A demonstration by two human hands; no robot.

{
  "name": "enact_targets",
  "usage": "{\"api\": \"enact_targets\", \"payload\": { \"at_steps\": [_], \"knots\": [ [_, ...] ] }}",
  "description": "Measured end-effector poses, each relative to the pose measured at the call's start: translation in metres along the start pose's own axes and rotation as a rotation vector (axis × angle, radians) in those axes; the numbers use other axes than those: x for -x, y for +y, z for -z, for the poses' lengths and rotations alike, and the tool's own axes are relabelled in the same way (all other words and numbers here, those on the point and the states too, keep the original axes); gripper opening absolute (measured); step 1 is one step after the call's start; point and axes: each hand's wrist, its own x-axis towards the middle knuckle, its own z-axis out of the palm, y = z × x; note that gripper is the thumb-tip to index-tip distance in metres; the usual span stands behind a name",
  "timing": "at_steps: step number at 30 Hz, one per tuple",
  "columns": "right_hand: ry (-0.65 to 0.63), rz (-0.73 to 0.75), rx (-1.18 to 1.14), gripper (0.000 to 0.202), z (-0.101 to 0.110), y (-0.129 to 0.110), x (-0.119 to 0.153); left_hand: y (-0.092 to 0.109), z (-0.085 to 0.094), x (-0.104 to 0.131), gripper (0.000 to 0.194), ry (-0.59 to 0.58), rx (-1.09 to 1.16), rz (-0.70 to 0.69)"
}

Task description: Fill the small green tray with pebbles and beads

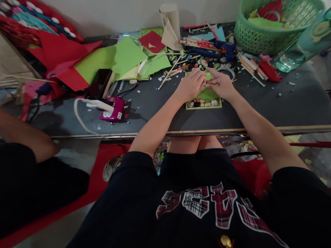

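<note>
Green panel (210,94): on the table (152,112), near its front edge, below both hands; pebbles (203,103) line its near side
Left hand (191,84): over the panel, fingers curled, close against the right hand
Right hand (220,83): fingers partly extended; how closed either grip is, or what it holds, I cannot tell
Tape roll (233,73): just beyond the right hand
Green basket (263,38): far right, beside a bottle (301,48)

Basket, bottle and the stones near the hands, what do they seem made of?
Basket: likely moulded green plastic, satin, with rows of even holes.
Bottle: clear, bluish, glossy from its highlights; plastic or glass, I can't tell.
Stones: probably real pebbles, smooth, by their rounded shapes and varied colours.
</note>
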Motion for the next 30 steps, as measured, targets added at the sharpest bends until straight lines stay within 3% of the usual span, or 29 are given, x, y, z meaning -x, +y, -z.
{"api": "enact_targets", "payload": {
  "at_steps": [5, 11, 16, 19, 23, 26, 30],
  "knots": [
    [-0.017, 0.033, 0.145, 0.066, 0.003, -0.015, 0.005, -0.010, 0.003, -0.001, 0.059, 0.197, 0.047, 0.087],
    [0.049, 0.069, 0.136, 0.071, 0.003, -0.012, 0.007, -0.026, 0.011, 0.003, 0.062, 0.285, 0.349, 0.349],
    [0.044, 0.056, 0.102, 0.089, 0.003, -0.001, 0.004, -0.033, 0.011, 0.002, 0.062, 0.393, 0.527, 0.395],
    [0.043, 0.064, 0.129, 0.088, 0.004, 0.002, 0.004, -0.031, 0.016, 0.000, 0.054, 0.472, 0.565, 0.375],
    [0.066, 0.060, 0.163, 0.076, 0.005, 0.001, 0.004, -0.034, 0.012, -0.002, 0.059, 0.453, 0.613, 0.370],
    [0.093, 0.061, 0.191, 0.076, 0.006, 0.000, 0.004, -0.043, 0.002, -0.003, 0.061, 0.396, 0.710, 0.393],
    [0.120, 0.068, 0.192, 0.073, 0.007, -0.001, 0.005, -0.055, -0.006, -0.001, 0.060, 0.408, 0.737, 0.411]
  ]
}}
